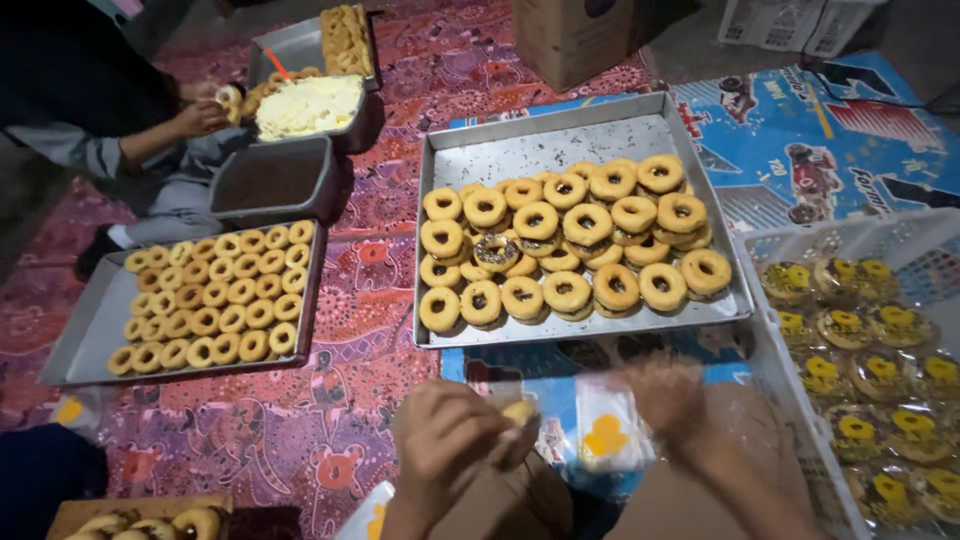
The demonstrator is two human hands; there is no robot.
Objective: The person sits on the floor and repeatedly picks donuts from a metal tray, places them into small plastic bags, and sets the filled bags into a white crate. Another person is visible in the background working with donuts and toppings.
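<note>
Clear plastic bag (607, 428) between both hands

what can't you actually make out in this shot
- Right hand, head view: motion-blurred, so its grip on the clear bag is unclear.
- Donut in the left hand: mostly hidden by the fingers.
- Wrapped donuts in the white crate: cut off by the right edge.
- Brown tray contents: too dark.
</note>
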